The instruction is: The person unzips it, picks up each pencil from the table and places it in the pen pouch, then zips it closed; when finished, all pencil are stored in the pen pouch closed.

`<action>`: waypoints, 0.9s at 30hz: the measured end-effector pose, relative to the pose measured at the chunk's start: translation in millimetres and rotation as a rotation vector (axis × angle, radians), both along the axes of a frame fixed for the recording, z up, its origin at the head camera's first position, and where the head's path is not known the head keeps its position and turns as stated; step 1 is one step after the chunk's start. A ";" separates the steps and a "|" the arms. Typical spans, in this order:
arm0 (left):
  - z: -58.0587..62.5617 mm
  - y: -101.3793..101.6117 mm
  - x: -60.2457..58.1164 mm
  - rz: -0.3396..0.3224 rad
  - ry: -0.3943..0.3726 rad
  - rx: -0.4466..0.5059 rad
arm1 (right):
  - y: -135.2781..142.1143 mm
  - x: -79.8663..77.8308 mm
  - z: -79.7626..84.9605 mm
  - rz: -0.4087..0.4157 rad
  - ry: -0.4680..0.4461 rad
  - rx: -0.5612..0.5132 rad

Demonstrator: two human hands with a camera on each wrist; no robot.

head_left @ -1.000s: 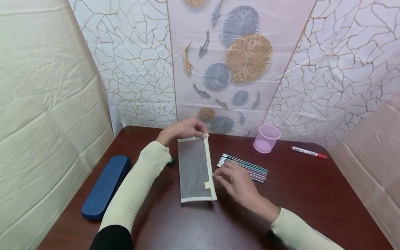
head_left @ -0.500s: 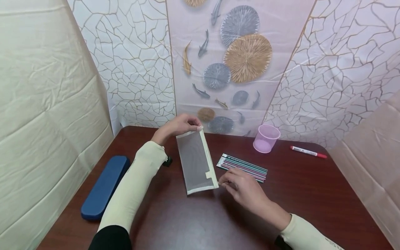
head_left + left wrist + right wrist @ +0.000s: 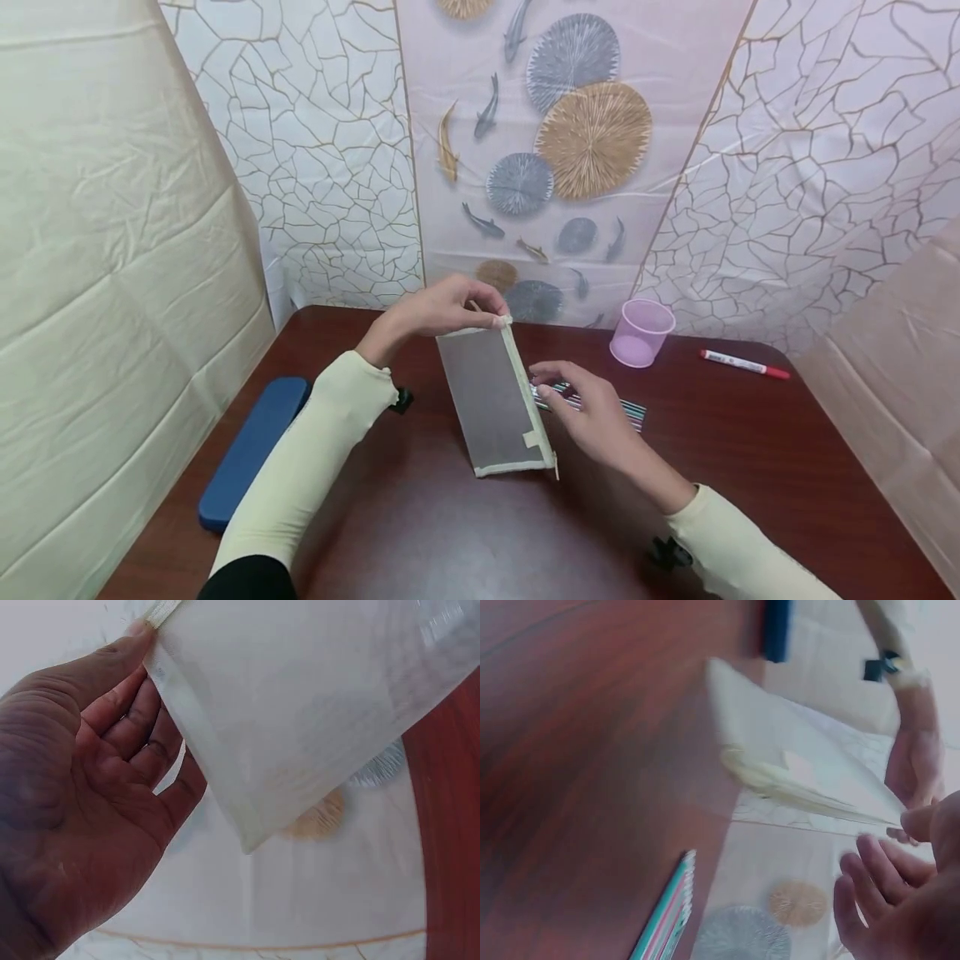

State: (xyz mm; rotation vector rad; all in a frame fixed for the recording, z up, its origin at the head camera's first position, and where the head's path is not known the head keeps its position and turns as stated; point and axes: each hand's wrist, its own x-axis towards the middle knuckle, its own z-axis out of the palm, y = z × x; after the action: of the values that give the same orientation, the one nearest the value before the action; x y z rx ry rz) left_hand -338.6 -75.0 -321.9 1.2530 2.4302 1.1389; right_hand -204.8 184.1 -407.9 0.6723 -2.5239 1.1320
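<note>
A translucent mesh zipper pouch [image 3: 491, 400] with pale edging hangs tilted above the table. My left hand [image 3: 446, 308] pinches its far right corner between thumb and fingers; the left wrist view shows the thumb on the pouch's pale edge [image 3: 184, 712]. Along the right side runs the zipper strip [image 3: 525, 387], and a small pull [image 3: 557, 467] dangles at its near end. Just right of that strip is my right hand [image 3: 588, 408], fingers loosely bent and holding nothing. Behind it lie several striped pencils [image 3: 633, 412], partly hidden by the hand.
A blue hard case [image 3: 255, 454] lies at the table's left, partly behind the left forearm. Toward the back right stands a pink cup [image 3: 642, 333], with a red-and-white marker [image 3: 742, 364] beside it. Patterned cloth [image 3: 592, 142] hangs behind the table.
The right hand slid the zipper pull to the pouch's near end, let go, and moved away toward the far end. The left hand first swung the pouch left, then shifted it right.
</note>
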 end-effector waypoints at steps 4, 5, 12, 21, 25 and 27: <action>5.6 6.0 16.2 -0.034 0.009 0.055 | -5.1 -1.9 6.6 0.052 -0.164 -0.086; 6.2 7.0 19.3 -0.035 0.017 0.068 | -6.3 -2.0 7.5 0.056 -0.188 -0.095; 7.7 13.1 36.2 -0.045 0.227 0.121 | -7.1 -0.1 7.2 0.048 -0.248 -0.148; 0.0 16.5 56.8 -0.029 0.630 0.152 | -3.6 4.6 3.8 -0.011 -0.125 -0.103; -6.6 18.2 68.0 0.021 1.006 0.106 | -7.3 5.6 0.0 -0.051 -0.186 -0.191; -11.0 18.6 75.8 0.042 1.150 0.090 | -9.2 5.9 -1.8 -0.041 -0.244 -0.288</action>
State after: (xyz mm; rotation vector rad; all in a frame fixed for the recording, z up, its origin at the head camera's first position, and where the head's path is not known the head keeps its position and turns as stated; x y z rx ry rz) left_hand -262.9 -56.4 -332.9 2.3612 3.1223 0.5528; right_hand -198.9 174.9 -409.7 0.4269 -2.4763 1.6070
